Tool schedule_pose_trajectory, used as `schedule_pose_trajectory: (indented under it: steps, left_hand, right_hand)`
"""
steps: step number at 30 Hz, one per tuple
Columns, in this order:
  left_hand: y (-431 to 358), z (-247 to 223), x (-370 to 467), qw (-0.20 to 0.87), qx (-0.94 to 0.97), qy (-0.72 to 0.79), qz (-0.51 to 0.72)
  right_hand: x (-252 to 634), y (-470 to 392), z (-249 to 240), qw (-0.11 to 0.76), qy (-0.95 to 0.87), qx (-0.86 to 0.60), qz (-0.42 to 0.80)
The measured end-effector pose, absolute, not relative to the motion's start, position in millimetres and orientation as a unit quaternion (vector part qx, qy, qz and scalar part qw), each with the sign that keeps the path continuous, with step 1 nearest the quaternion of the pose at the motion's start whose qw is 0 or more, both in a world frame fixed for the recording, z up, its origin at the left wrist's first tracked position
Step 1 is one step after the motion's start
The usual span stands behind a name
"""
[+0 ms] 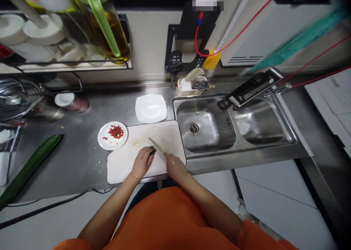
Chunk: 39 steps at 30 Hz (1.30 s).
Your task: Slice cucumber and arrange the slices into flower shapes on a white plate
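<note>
On the white cutting board [120, 169], my left hand [142, 162] has its fingers closed over a small dark green piece of cucumber [153, 150], mostly covered by the fingertips. A knife [157, 145] is gripped by its handle in my right hand [174, 165]. Its blade points away and to the left, right beside the cucumber piece; whether it touches is too small to tell. Pale wet bits lie on the board beyond my left hand. A round white plate with chopped red pieces [115, 131] overlaps the board's left corner.
A square white plate [150, 109] stands behind the board. To the right is a double steel sink [207, 133] with a faucet [246, 90]. A long whole cucumber [33, 165] lies at the left, near a lidded jar [71, 102]. Bottles [109, 30] fill the rack above.
</note>
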<state>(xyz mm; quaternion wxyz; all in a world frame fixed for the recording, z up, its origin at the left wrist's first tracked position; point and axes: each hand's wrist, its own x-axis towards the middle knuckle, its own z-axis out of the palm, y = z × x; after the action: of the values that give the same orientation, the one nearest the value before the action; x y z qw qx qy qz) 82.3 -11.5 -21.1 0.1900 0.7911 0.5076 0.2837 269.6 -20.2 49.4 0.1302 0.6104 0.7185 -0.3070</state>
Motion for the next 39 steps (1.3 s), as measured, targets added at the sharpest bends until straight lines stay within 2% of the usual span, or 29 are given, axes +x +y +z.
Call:
schedule_pose_trajectory:
  steps: [15,25,39]
  left_hand:
    - [-16,-28,83,0.184,0.782,0.518,0.293]
    - [-18,-29,82,0.166,0.789,0.518,0.285]
    - [-18,-31,83,0.174,0.782,0.522,0.292]
  right_hand:
    - [270,-39,103,0.183,0.7,0.608,-0.328]
    - [268,-41,108,0.204,0.696,0.604,-0.329]
    - [267,-45,103,0.183,0.703,0.611,-0.315]
